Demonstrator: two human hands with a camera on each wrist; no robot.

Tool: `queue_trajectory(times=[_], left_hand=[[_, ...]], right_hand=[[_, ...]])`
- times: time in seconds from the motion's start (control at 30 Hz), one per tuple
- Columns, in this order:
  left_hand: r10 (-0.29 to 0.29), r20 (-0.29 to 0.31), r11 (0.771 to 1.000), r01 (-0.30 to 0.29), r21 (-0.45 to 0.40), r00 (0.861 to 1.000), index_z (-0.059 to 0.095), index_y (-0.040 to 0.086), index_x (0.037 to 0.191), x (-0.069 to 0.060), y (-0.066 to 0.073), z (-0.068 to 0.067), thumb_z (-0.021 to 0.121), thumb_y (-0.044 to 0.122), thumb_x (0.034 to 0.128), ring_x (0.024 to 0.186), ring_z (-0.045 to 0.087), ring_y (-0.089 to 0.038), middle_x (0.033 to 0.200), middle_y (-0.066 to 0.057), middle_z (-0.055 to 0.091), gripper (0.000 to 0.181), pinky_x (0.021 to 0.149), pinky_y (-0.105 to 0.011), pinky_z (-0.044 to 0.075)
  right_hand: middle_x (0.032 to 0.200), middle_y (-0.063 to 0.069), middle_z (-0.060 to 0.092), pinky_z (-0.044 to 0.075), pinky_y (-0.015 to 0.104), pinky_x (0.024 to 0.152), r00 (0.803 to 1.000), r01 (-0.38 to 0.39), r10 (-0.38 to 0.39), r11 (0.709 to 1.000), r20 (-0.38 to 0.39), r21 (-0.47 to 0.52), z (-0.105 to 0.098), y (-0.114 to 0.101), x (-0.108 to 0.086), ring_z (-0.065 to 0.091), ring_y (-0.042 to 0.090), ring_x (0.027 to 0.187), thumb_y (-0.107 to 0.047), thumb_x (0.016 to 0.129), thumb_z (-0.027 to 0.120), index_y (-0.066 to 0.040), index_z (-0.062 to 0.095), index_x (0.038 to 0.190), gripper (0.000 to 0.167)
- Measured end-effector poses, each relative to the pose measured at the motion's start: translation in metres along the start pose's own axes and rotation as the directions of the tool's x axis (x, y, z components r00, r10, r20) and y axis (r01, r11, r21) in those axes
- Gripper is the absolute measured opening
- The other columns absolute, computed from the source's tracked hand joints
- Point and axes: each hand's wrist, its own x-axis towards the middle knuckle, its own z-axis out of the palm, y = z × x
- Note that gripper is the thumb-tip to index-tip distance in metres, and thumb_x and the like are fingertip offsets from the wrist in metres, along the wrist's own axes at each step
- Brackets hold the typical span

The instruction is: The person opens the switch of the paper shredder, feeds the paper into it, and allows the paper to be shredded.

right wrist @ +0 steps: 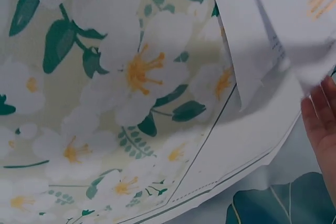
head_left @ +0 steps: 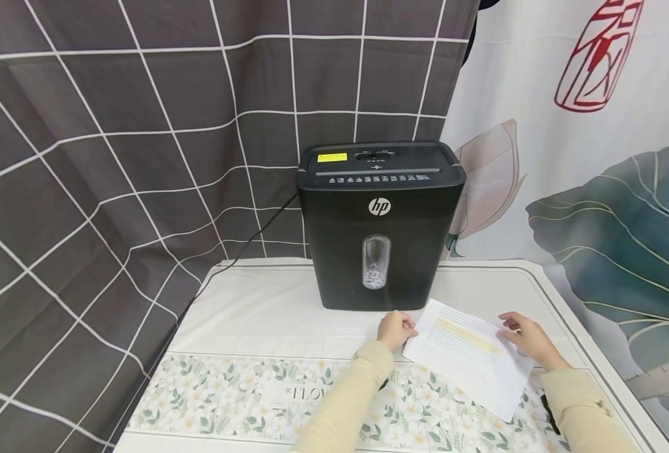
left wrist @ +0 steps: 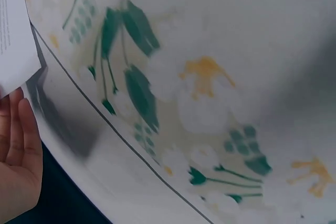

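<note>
Printed paper sheets point(head_left: 459, 352), marked with a yellow highlighted band, are held tilted over the front of the table. My left hand point(head_left: 395, 329) pinches their left edge between thumb and fingers. At the opposite edge my right hand point(head_left: 529, 340) holds the paper, its thumb against it and its other fingers partly raised. In the right wrist view, the fingers of the right hand point(right wrist: 321, 116) meet the edge, and two layers of paper point(right wrist: 247, 40) spread apart. A black HP paper shredder point(head_left: 380, 239) stands just beyond the hands, with shreds behind its small window.
The shredder's top has a feed slot, a switch and a yellow label point(head_left: 332, 157). Its black cord point(head_left: 249, 242) runs left over the table edge. A white floral cloth point(head_left: 244, 393) covers the table. Curtains point(head_left: 159, 126) hang behind and to the left.
</note>
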Motion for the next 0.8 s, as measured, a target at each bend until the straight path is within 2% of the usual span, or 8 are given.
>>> queue_trajectory(times=[0.1, 0.2, 0.3, 0.4, 0.47, 0.57, 0.7, 0.8], left_hand=[[0.010, 0.017, 0.999, -0.009, -0.033, 1.000, 0.071, 0.007, 0.075, 0.002, -0.009, -0.005, 0.079, 0.011, 0.0718, 0.052, 0.046, -0.001, 0.064, -0.001, 0.066, 0.010, 0.054, -0.013, 0.039], [0.013, 0.040, 0.997, -0.010, -0.079, 0.999, 0.071, 0.005, 0.077, 0.002, -0.017, -0.012, 0.078, 0.010, 0.0734, 0.049, 0.046, 0.001, 0.066, -0.003, 0.068, 0.009, 0.051, -0.013, 0.040], [0.023, 0.045, 0.993, -0.018, -0.115, 0.999, 0.070, 0.002, 0.080, 0.002, -0.026, -0.022, 0.076, 0.007, 0.0748, 0.048, 0.048, 0.001, 0.069, -0.006, 0.070, 0.009, 0.047, -0.012, 0.042], [0.028, 0.021, 0.991, -0.025, -0.133, 0.999, 0.070, 0.000, 0.081, 0.000, -0.036, -0.032, 0.076, 0.005, 0.0754, 0.048, 0.051, 0.000, 0.071, -0.008, 0.070, 0.009, 0.046, -0.013, 0.043], [0.015, 0.006, 0.987, -0.014, -0.158, 1.000, 0.069, -0.001, 0.081, -0.001, -0.042, -0.038, 0.075, 0.004, 0.0755, 0.048, 0.051, 0.000, 0.071, -0.009, 0.070, 0.009, 0.046, -0.013, 0.043], [0.009, 0.000, 0.978, -0.009, -0.206, 1.000, 0.068, -0.003, 0.081, -0.002, -0.051, -0.046, 0.074, 0.002, 0.0763, 0.048, 0.050, -0.001, 0.070, -0.012, 0.070, 0.009, 0.045, -0.013, 0.043], [0.014, 0.027, 0.951, -0.005, -0.308, 1.000, 0.066, -0.008, 0.082, -0.003, -0.058, -0.053, 0.072, 0.000, 0.0780, 0.047, 0.048, -0.001, 0.070, -0.018, 0.069, 0.010, 0.045, -0.012, 0.042], [0.014, 0.036, 0.932, 0.000, -0.362, 0.999, 0.065, -0.010, 0.082, -0.004, -0.060, -0.059, 0.071, -0.001, 0.0789, 0.048, 0.049, -0.003, 0.071, -0.023, 0.068, 0.011, 0.046, -0.012, 0.044]], right_hand=[[0.099, 0.036, 0.058, 0.046, 0.059, 0.082, 1.000, -0.031, 0.031, 0.999, -0.003, 0.013, 0.002, 0.000, -0.002, 0.055, 0.052, 0.093, -0.002, 0.085, 0.064, 0.017, 0.049, 0.115, 0.039], [0.107, 0.039, 0.054, 0.046, 0.058, 0.084, 0.993, -0.119, 0.119, 0.990, 0.006, 0.076, 0.003, -0.001, -0.002, 0.052, 0.054, 0.099, -0.005, 0.087, 0.062, 0.017, 0.044, 0.121, 0.045], [0.112, 0.039, 0.051, 0.051, 0.047, 0.080, 0.967, -0.252, 0.242, 0.954, 0.077, 0.161, 0.004, -0.003, -0.001, 0.055, 0.048, 0.098, -0.012, 0.090, 0.061, 0.016, 0.039, 0.127, 0.051], [0.110, 0.035, 0.054, 0.053, 0.030, 0.073, 0.929, -0.358, 0.317, 0.903, 0.193, 0.238, 0.006, -0.006, 0.001, 0.061, 0.033, 0.092, -0.020, 0.091, 0.062, 0.017, 0.036, 0.129, 0.059], [0.108, 0.030, 0.059, 0.051, 0.023, 0.072, 0.911, -0.386, 0.314, 0.878, 0.268, 0.282, 0.010, -0.010, 0.002, 0.062, 0.019, 0.088, -0.023, 0.091, 0.063, 0.018, 0.035, 0.129, 0.063], [0.105, 0.021, 0.063, 0.053, 0.023, 0.075, 0.890, -0.401, 0.264, 0.841, 0.371, 0.364, 0.016, -0.018, 0.004, 0.062, 0.010, 0.086, -0.022, 0.090, 0.063, 0.021, 0.032, 0.129, 0.065], [0.106, 0.017, 0.066, 0.055, 0.028, 0.078, 0.874, -0.404, 0.175, 0.779, 0.452, 0.479, 0.026, -0.029, 0.006, 0.066, 0.012, 0.088, -0.019, 0.091, 0.062, 0.023, 0.030, 0.129, 0.064], [0.108, 0.017, 0.067, 0.056, 0.027, 0.075, 0.879, -0.377, 0.110, 0.754, 0.463, 0.537, 0.033, -0.038, 0.008, 0.067, 0.012, 0.087, -0.019, 0.093, 0.060, 0.022, 0.031, 0.130, 0.062]])
